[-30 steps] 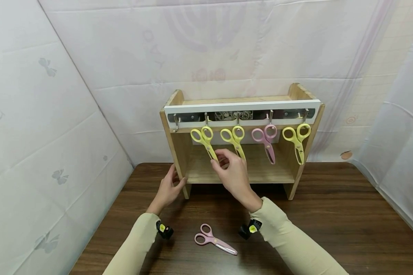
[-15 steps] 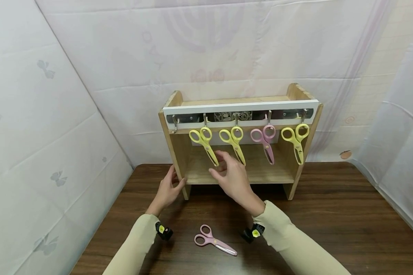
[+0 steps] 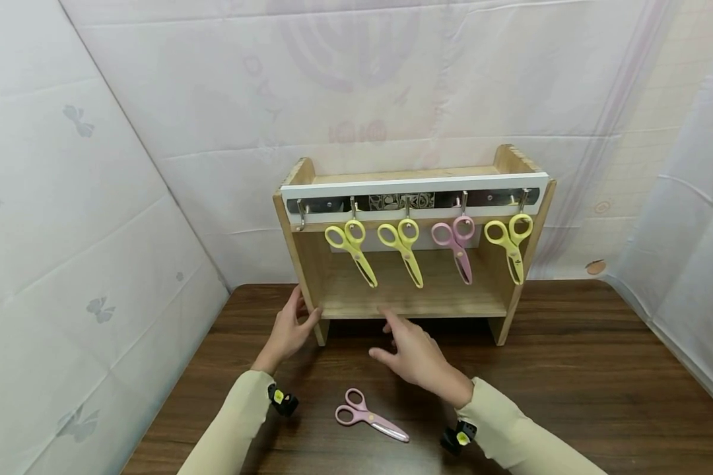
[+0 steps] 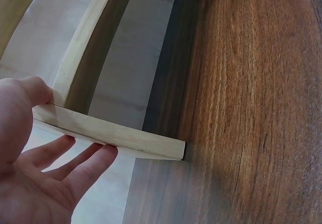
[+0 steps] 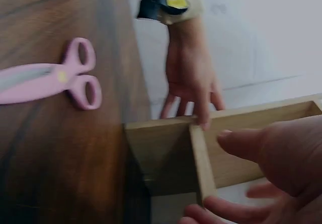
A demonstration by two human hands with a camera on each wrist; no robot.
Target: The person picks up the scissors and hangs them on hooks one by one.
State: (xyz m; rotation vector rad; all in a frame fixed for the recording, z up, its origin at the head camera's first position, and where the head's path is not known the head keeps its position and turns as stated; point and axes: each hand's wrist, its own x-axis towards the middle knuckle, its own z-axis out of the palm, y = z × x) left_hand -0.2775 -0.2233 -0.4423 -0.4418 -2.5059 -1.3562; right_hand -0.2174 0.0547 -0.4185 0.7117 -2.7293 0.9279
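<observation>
My left hand point(image 3: 288, 330) grips the left side panel of a small wooden shelf point(image 3: 451, 298). In the left wrist view its thumb lies at the panel's front edge, with the fingers on the outer face. Low in front of the shelf is my right hand point(image 3: 418, 356), fingers loosely extended and holding nothing. From the hook rail hang a left yellow pair of scissors point(image 3: 355, 249), a second yellow pair of scissors point(image 3: 406, 252), a pink pair of scissors point(image 3: 458, 249) and a yellow pair of scissors point(image 3: 512, 249) at the right. Another pink pair of scissors point(image 3: 371, 417) lies on the table, between my forearms.
The leftmost hook point(image 3: 301, 214) on the white rail point(image 3: 416, 181) carries nothing. The dark wooden table point(image 3: 594, 369) extends in front of and beside the shelf. A pale printed cloth point(image 3: 392, 79) hangs behind, with another white cloth point(image 3: 95, 251) along the left.
My right hand has let go of the left yellow scissors' tip and come down and toward me, its fingers spreading. Those scissors stay on their hook. My left hand keeps its hold.
</observation>
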